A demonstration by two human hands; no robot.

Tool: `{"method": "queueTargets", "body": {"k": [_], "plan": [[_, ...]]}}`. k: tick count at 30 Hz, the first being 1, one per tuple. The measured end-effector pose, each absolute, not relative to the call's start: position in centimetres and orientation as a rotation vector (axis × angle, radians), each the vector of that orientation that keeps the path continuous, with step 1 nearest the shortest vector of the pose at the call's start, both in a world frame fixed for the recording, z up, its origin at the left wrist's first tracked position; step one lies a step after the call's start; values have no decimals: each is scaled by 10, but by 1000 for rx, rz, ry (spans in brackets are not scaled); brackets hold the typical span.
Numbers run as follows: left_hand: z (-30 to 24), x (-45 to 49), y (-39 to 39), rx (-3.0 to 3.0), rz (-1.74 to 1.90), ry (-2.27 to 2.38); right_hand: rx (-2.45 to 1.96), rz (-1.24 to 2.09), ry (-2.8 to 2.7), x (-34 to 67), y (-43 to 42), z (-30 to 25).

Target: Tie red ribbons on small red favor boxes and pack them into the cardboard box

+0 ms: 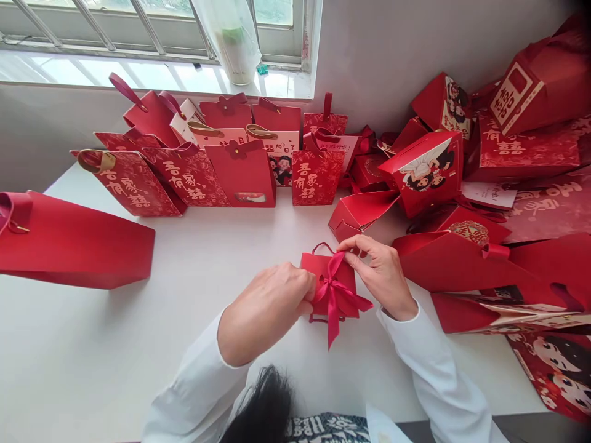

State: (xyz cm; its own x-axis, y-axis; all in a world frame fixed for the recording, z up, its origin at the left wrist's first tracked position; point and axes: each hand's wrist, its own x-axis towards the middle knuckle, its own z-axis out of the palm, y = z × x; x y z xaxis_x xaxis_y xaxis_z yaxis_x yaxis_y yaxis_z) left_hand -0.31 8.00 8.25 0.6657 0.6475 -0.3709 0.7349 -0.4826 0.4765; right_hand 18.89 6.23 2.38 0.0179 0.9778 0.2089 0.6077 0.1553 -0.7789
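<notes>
A small flat red gift bag [323, 268] lies on the white table [184, 320] in front of me, with a red satin ribbon bow [336, 296] on its face. My left hand [265, 307] is closed on the bag's left edge beside the bow. My right hand [381, 274] pinches the upper loop of the ribbon at the bag's top right corner. Both sleeves are white. One ribbon tail hangs down below the bag.
A row of upright red gift bags [240, 166] stands along the wall under the window. A heap of red boxes and bags [462, 184] fills the right side. A large red bag [78, 246] lies at the left. A plastic-wrapped cup [235, 43] sits on the sill.
</notes>
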Motion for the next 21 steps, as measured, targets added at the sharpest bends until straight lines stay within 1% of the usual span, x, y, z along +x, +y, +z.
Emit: {"method": "queueTargets", "body": {"k": [3, 7, 10, 14, 21], "plan": [[81, -5, 81, 2248, -178, 1089, -1545, 717, -1647, 196, 63, 24], [80, -9, 85, 2262, -112, 1100, -1427, 791, -1620, 211, 45, 34], [79, -10, 86, 2277, -123, 1086, -1409, 644, -1701, 211, 24, 44], [76, -10, 84, 2325, -154, 1076, -1548, 437, -1891, 192, 11, 44], [78, -12, 79, 2528, -145, 1079, -1737, 545, -1726, 175, 17, 38]]}}
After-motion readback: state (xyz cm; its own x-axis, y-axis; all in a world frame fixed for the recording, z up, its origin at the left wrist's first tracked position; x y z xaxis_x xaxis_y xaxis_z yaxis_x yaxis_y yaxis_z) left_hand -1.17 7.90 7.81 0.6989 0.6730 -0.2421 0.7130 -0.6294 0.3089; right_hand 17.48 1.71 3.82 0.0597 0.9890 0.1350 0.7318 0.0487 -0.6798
